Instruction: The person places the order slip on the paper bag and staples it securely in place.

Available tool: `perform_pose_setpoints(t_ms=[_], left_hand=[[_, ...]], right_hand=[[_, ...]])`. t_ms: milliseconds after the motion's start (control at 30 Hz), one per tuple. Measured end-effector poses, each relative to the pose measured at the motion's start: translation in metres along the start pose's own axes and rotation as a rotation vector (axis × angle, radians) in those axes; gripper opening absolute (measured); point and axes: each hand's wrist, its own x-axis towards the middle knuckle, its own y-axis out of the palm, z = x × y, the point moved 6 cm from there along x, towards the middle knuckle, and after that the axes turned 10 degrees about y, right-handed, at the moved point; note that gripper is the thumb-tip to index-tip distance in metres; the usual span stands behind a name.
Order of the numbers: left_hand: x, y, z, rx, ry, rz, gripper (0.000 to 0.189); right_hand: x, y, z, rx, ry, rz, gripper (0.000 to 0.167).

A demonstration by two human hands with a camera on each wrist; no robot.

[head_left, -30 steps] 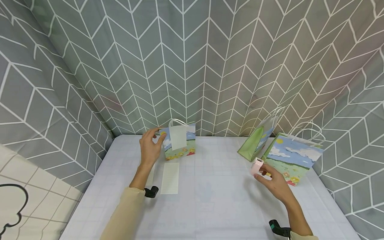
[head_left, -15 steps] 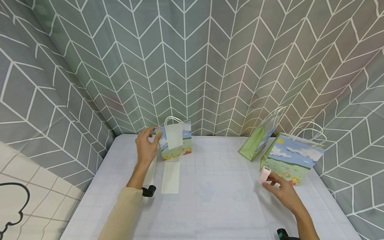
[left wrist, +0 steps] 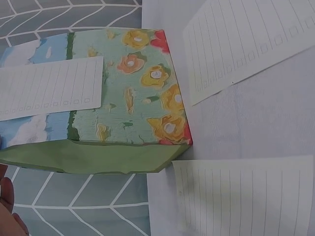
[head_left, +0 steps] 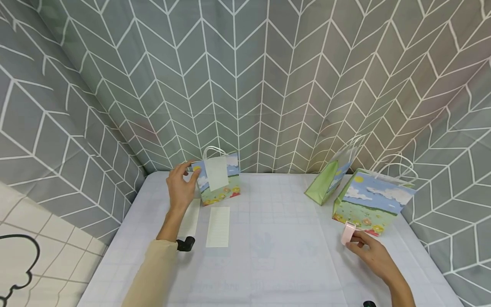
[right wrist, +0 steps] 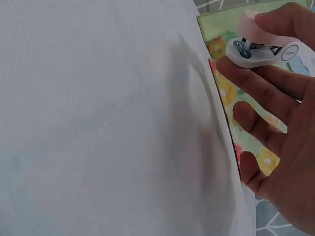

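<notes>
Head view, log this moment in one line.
Left hand: holds small bag; right hand: holds pink stapler; lined slip: over small bag's front; two slips: on table; other bags: right side

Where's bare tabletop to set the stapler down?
Biggest bare patch: the table between the lined sheets and the right hand, running back between the held bag and the middle bag. Crowded: by the left hand, with held bag and sheets; right rear, where middle bag and right bag sit close.

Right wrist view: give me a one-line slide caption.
Right hand pinches a pink-and-white stapler in front of a flower-patterned bag, beside white table covering.
</notes>
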Motion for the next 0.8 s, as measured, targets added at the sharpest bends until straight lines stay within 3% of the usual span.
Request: perform_pose_setpoints(t_ms=[600,800], left_hand=[[0.001,-0.007,0.005,0.014,-0.016,0.015,0.036],[-0.001,-0.008,0.007,0.025,-0.007,0.009,0.037]], right_hand=[[-0.007,-0.011,-0.034,0.029,0.156,0.137,0.079],[-0.011,-0.016,-0.043,0.01,0.174,0.131,0.079]])
